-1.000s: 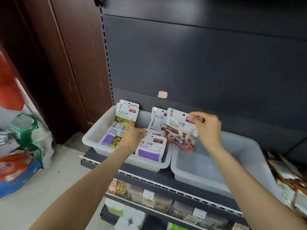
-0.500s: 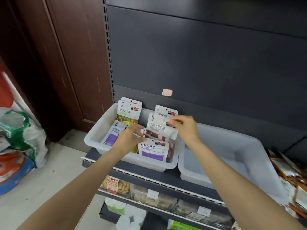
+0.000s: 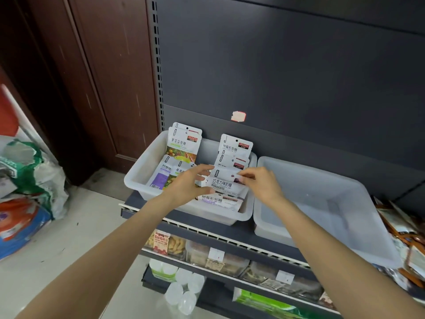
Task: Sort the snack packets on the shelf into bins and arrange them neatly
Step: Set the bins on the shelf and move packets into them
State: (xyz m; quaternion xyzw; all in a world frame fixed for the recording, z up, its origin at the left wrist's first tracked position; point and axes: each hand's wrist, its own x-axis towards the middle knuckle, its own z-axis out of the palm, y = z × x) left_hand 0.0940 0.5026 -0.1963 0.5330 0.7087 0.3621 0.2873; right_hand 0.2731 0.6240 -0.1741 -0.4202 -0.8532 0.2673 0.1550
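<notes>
Both hands are pinching a white chocolate-candy snack packet (image 3: 226,183): left hand (image 3: 188,184) on its left edge, right hand (image 3: 259,184) apparently on its top corner, squaring it inside the translucent white plastic bin (image 3: 138,178).

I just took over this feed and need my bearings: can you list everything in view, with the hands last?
Left bin: one, translucent white, top shelf, holds packets.
Right bin: one, translucent white, beside it, no packets visible inside.
Snack packets: several, white, standing in left bin.
Chocolate packet: one, white, held over left bin.
Loose packets: pile, brownish, far right.
Lower-shelf snacks: several, mixed.
Sacks: several, floor left.
Left hand: pinches chocolate packet.
Right hand: pinches it too.
</notes>
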